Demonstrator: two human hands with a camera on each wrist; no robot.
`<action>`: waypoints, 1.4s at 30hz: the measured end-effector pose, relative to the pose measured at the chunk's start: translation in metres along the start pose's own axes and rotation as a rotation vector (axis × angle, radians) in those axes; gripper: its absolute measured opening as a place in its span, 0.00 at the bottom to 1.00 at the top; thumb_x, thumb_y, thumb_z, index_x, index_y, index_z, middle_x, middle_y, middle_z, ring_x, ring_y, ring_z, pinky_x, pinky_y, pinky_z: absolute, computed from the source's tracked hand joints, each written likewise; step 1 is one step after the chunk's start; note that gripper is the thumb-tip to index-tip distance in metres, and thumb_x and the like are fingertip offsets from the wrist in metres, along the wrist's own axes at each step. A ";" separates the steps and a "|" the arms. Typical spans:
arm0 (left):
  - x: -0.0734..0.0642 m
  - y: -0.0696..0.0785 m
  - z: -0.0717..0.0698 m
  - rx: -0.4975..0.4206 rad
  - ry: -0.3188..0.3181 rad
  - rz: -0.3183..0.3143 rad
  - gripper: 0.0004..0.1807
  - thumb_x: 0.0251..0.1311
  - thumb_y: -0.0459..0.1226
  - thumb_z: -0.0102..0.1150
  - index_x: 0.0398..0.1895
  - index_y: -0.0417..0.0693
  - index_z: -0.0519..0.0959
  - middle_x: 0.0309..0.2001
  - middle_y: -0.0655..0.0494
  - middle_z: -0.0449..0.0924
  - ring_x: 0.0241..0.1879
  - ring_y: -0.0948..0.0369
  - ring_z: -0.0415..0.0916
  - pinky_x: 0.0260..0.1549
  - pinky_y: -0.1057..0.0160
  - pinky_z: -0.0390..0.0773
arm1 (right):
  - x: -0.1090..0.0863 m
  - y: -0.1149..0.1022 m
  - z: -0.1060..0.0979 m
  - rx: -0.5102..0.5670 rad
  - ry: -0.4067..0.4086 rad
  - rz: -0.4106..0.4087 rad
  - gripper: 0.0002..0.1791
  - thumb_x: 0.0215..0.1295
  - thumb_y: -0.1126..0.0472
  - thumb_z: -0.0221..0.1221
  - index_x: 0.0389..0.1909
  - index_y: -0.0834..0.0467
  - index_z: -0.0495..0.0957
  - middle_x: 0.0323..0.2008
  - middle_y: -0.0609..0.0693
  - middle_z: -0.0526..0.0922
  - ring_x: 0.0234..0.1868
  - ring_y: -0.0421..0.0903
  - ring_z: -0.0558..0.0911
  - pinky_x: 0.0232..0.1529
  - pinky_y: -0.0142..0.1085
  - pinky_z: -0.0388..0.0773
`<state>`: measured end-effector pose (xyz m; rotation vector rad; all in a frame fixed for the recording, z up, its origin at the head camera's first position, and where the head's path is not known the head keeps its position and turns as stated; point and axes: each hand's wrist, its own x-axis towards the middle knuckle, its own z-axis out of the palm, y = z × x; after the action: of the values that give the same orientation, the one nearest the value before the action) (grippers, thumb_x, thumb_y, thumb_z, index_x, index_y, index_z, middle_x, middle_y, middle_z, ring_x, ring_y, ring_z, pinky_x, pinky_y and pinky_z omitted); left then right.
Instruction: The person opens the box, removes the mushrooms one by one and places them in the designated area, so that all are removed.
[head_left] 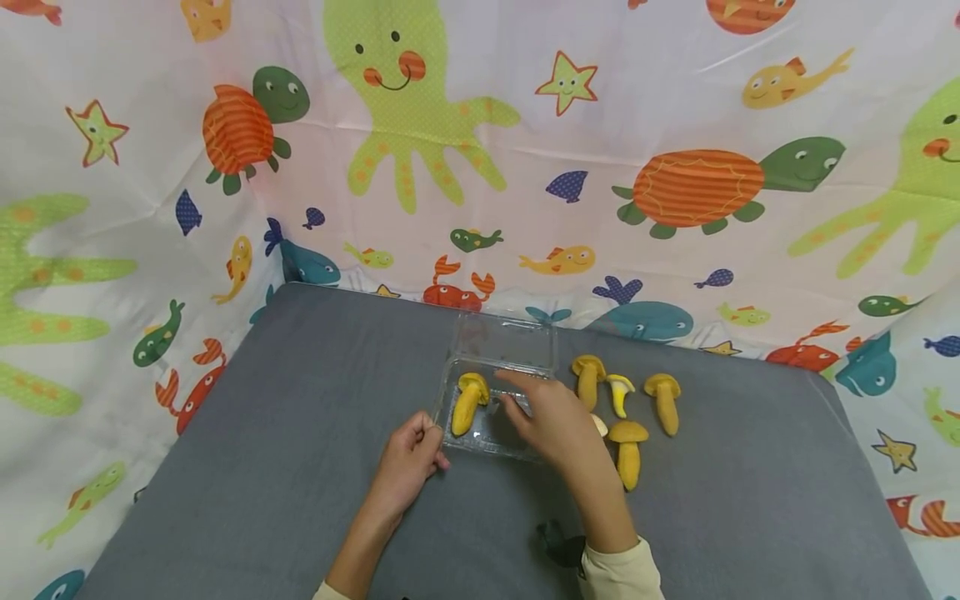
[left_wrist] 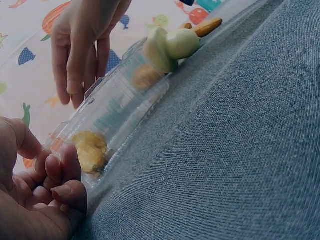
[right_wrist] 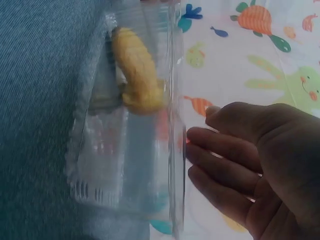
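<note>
A clear plastic container (head_left: 491, 435) lies on the grey cloth with its hinged lid (head_left: 504, 340) folded back. One yellow toy mushroom (head_left: 467, 407) rests in its left part, cap toward the lid. My left hand (head_left: 408, 462) pinches the container's near left edge between thumb and curled fingers, also seen in the left wrist view. Over the container's right part hovers my right hand (head_left: 553, 421), fingers loosely extended and holding nothing. In the right wrist view, its fingertips (right_wrist: 197, 135) are beside the container's rim.
Right of the container lie several more toy mushrooms: a brownish-yellow one (head_left: 588, 383), a small bright yellow one (head_left: 619, 393), one farther right (head_left: 664, 406) and one nearer (head_left: 628, 454). A pale mushroom (head_left: 599, 425) is mostly hidden behind the right arm. A patterned curtain (head_left: 510, 192) surrounds the table.
</note>
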<state>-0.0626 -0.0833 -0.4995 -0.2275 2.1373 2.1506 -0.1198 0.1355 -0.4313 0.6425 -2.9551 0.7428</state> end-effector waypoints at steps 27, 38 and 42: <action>0.000 -0.001 -0.002 0.009 -0.034 0.017 0.11 0.71 0.28 0.50 0.27 0.40 0.67 0.22 0.48 0.74 0.24 0.56 0.80 0.23 0.71 0.71 | 0.022 -0.014 0.031 -0.019 0.038 0.031 0.15 0.71 0.58 0.68 0.56 0.52 0.88 0.43 0.51 0.91 0.25 0.45 0.80 0.27 0.42 0.76; -0.001 -0.001 -0.001 0.010 -0.031 0.012 0.11 0.70 0.29 0.52 0.27 0.41 0.68 0.22 0.48 0.75 0.24 0.56 0.80 0.22 0.71 0.70 | 0.022 -0.017 0.032 0.019 0.028 0.046 0.11 0.71 0.56 0.69 0.51 0.50 0.90 0.41 0.47 0.91 0.25 0.41 0.75 0.27 0.39 0.73; 0.000 -0.001 -0.001 0.012 -0.031 0.010 0.11 0.70 0.29 0.52 0.27 0.40 0.68 0.22 0.48 0.76 0.24 0.57 0.79 0.22 0.71 0.70 | 0.023 -0.018 0.036 0.039 0.016 0.040 0.12 0.71 0.56 0.69 0.52 0.51 0.88 0.41 0.47 0.90 0.25 0.41 0.76 0.27 0.39 0.74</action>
<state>-0.0620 -0.0842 -0.5006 -0.1813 2.1382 2.1315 -0.1310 0.0959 -0.4519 0.5784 -2.9540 0.8066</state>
